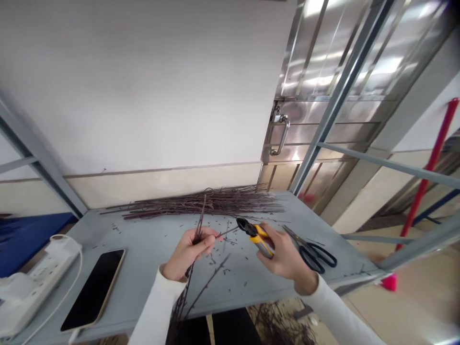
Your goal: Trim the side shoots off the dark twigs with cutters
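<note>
Over the grey tabletop [154, 251], thin dark twigs [199, 223] are pinched between the closed fingers of the left hand [187, 254], and yellow-handled cutters [259, 241] are clamped in the right hand's [285, 251] fingers.

The left hand [189, 251] grips a thin bundle of dark twigs [199, 225], and the right hand [283, 254] holds yellow-and-black cutters [257, 238], their tips near a side shoot [228, 232]. Black-handled scissors [312, 254] lie just beside that hand on the grey table [151, 249], along with a heap of twigs [201, 203], a smartphone [93, 290] and a power strip [43, 282]
</note>
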Demonstrator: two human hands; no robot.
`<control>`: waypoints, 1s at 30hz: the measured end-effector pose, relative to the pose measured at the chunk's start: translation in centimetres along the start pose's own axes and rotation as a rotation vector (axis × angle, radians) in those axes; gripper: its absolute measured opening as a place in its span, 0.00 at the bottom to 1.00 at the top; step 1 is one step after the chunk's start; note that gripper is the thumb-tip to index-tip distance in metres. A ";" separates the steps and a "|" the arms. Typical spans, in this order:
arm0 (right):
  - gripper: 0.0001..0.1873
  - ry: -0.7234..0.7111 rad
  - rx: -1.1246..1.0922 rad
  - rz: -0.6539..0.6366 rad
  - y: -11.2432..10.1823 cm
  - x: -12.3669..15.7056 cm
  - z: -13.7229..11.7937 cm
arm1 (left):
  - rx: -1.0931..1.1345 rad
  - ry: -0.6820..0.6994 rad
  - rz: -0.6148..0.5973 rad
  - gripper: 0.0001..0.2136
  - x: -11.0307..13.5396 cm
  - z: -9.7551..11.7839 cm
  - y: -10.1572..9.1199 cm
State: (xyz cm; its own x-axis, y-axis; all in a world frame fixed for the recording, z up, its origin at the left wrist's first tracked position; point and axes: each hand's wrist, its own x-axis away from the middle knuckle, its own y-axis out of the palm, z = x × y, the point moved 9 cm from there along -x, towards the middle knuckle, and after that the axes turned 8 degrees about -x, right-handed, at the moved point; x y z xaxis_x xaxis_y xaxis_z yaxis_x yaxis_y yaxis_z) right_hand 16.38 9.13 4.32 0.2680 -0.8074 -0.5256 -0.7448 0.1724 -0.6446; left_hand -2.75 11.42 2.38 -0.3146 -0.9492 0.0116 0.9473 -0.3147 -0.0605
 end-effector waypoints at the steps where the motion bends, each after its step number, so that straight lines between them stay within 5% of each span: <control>1: 0.12 0.061 -0.109 -0.048 0.7 0.3 0.1 | -0.010 0.007 -0.002 0.17 -0.1 0.1 -0.1; 6: 0.12 0.365 -0.838 -0.224 5.3 2.4 0.1 | -0.047 0.024 -0.028 0.16 -0.7 -0.2 0.0; 11: 0.17 0.590 -1.732 -0.524 9.7 4.7 -3.5 | -0.036 0.071 -0.040 0.17 -1.0 -0.2 1.0; 16: 0.18 0.662 -2.096 -0.714 10.2 5.6 -5.3 | -0.050 0.082 -0.041 0.18 -0.5 0.2 1.3; 21: 0.16 0.459 -1.675 -0.545 8.9 3.7 -3.0 | -0.006 0.040 -0.049 0.19 -0.5 -0.2 1.5; 27: 0.14 0.339 -0.756 -0.015 3.5 1.2 1.9 | 0.068 -0.033 -0.108 0.20 -0.3 -1.5 2.3; 30: 0.12 0.268 -0.492 0.226 -0.1 1.0 3.0 | 0.075 -0.034 -0.053 0.20 -0.1 -1.5 1.5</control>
State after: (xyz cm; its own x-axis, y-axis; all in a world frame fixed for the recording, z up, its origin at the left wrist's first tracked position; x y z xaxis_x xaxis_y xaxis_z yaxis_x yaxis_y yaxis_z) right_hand 18.61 10.01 2.22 -0.0450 -0.9062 -0.4203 -0.9778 0.1262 -0.1674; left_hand -1.34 11.07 0.80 -0.3637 -0.9304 0.0464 0.9315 -0.3634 0.0155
